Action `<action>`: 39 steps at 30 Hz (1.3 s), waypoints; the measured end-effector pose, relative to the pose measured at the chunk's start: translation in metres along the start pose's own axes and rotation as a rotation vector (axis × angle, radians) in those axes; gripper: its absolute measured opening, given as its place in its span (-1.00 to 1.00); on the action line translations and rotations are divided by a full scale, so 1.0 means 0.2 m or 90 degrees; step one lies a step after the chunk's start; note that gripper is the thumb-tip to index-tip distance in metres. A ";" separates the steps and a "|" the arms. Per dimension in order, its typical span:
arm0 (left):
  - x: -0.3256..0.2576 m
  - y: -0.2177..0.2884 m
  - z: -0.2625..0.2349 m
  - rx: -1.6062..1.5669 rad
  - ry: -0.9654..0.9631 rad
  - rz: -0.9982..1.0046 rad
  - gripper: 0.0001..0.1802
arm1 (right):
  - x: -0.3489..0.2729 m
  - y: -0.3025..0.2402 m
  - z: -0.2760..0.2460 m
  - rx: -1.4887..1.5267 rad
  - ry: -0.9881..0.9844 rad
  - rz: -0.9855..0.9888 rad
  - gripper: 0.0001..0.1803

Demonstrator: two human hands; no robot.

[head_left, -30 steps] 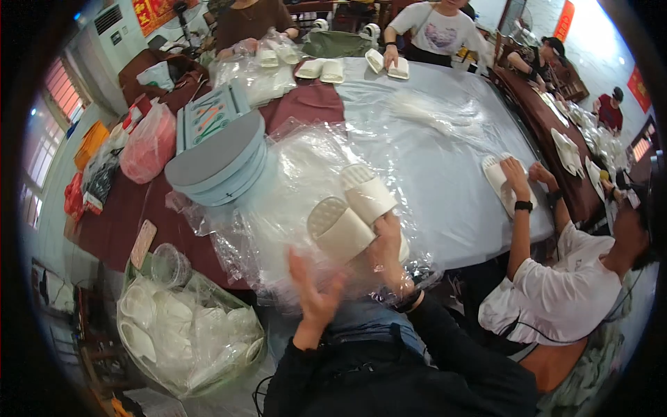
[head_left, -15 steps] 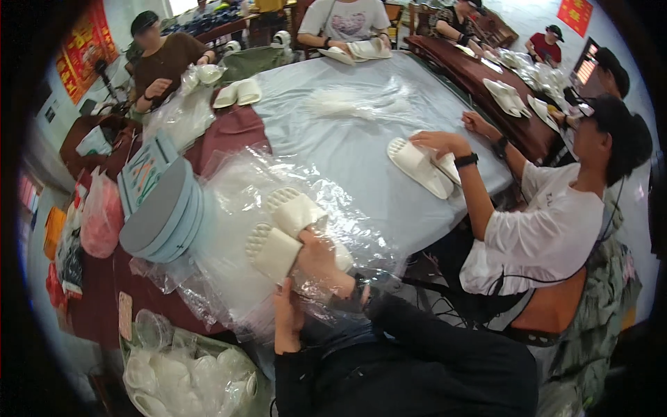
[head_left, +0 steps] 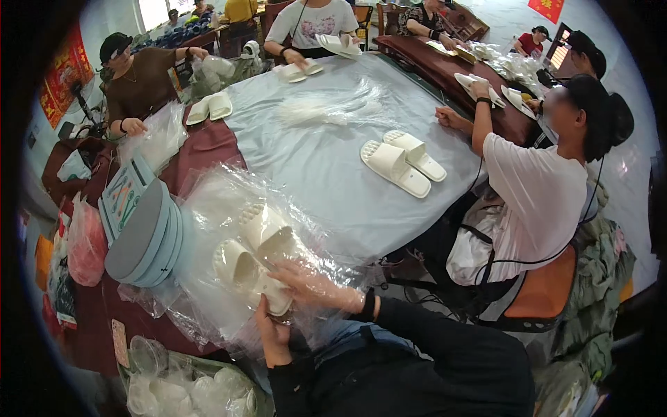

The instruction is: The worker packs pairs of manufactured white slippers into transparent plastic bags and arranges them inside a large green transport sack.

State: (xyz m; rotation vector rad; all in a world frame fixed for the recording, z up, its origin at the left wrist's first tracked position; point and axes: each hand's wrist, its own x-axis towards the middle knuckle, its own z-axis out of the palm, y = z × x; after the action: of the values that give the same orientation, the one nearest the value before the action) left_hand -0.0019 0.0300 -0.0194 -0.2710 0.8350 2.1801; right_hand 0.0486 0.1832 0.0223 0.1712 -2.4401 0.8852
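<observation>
A pair of cream slippers lies side by side on clear plastic bags in front of me, the near slipper (head_left: 240, 267) and the far slipper (head_left: 265, 229). Their toes point away to the upper left. My left hand (head_left: 274, 337) is closed at the near slipper's heel, thumb up along its edge. My right hand (head_left: 316, 286) reaches in from the right, fingers closed on the inner edge of that same slipper's heel. Shiny clear plastic (head_left: 201, 229) lies around and beneath the slippers; whether it covers them I cannot make out.
Stacked grey-blue trays (head_left: 142, 243) stand left, scissors in a tray (head_left: 125, 198) behind. Another slipper pair (head_left: 399, 163) and clear bags (head_left: 333, 104) lie on the pale-blue tablecloth (head_left: 306, 181). A co-worker (head_left: 535, 181) sits right. A bin of wrapped slippers (head_left: 194, 389) stands lower left.
My hands and the slippers have shifted left and slightly down in view. My right hand has moved back toward the near slipper's heel. The co-worker's hand has left the pair on the right.
</observation>
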 end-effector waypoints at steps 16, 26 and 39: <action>-0.09 0.03 0.12 0.198 -0.016 -0.029 -0.68 | -0.06 -0.05 -0.04 -0.017 -0.049 0.029 -0.60; -0.01 0.05 -0.11 0.040 -0.037 -0.039 -0.73 | -0.17 0.03 -0.16 -0.069 -0.099 0.069 -0.57; -0.14 0.04 0.18 0.194 0.025 -0.073 -0.64 | -0.10 0.02 0.00 -0.070 0.037 0.088 -0.58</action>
State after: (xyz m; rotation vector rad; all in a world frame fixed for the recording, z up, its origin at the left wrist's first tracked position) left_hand 0.0132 0.0328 0.0236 -0.2028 1.1298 1.9146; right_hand 0.0642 0.1852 0.0095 -0.0633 -2.4618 0.8006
